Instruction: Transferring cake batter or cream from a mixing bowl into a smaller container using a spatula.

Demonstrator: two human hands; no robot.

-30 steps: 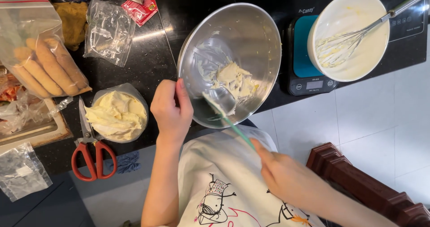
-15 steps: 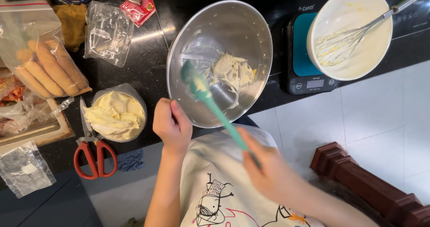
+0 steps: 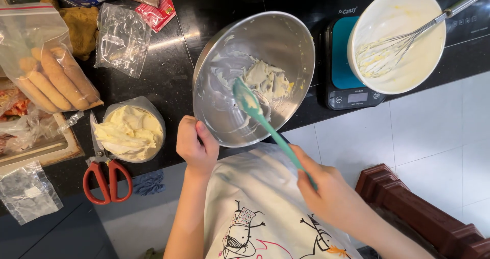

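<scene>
Head view: left hand (image 3: 196,146) clasps the near rim of the steel bowl (image 3: 255,75) at the table's front edge. Right hand (image 3: 326,192) grasps the teal spatula (image 3: 260,117), blade inside. Cream (image 3: 268,80) partly spread; most remains clumped.

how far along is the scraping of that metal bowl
Done: most of the steel bowl's wall is scraped to thin smears. In hand: the left hand tilts the bowl by its rim while the right hand works the teal spatula inside. Left: a pale cream clump clings to the middle.
</scene>
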